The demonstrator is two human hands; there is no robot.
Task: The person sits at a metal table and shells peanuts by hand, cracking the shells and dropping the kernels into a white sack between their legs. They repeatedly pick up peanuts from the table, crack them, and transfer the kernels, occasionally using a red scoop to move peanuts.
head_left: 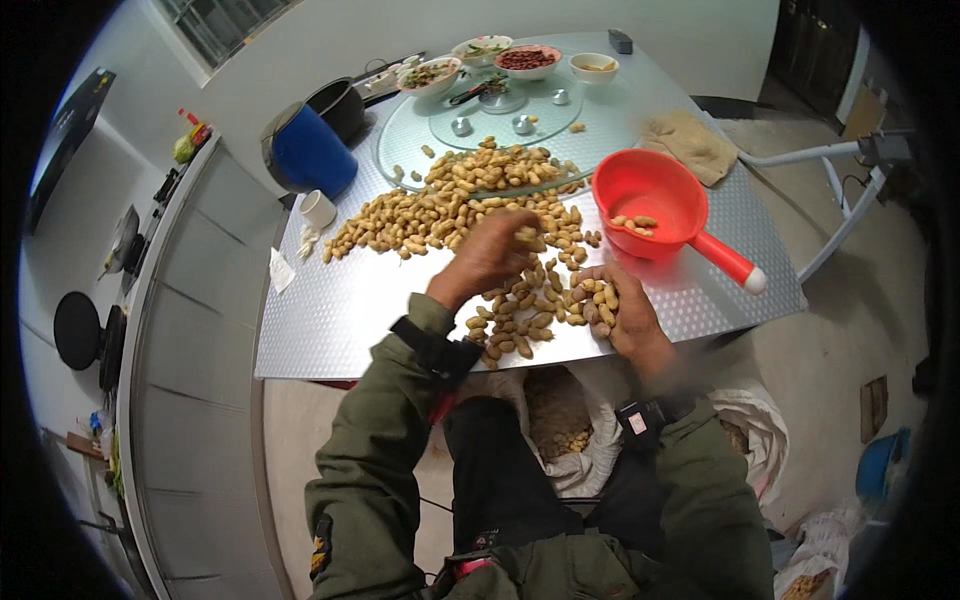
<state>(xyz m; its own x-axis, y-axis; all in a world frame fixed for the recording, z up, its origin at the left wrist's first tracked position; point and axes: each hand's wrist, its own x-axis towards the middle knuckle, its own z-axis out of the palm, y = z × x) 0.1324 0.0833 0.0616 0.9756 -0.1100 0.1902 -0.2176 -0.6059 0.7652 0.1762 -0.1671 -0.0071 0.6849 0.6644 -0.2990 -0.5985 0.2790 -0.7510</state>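
Loose peanuts [525, 300] lie on the surface [330, 325] between the hands, long axes mixed. They sit personward of the left hand [485, 258], its fingers curled, apparently about a peanut [528, 238]; I cannot tell how tightly. The right hand [632, 315] cups a clump [605, 298], clamped or not unclear, nearer the scoop [625, 180]
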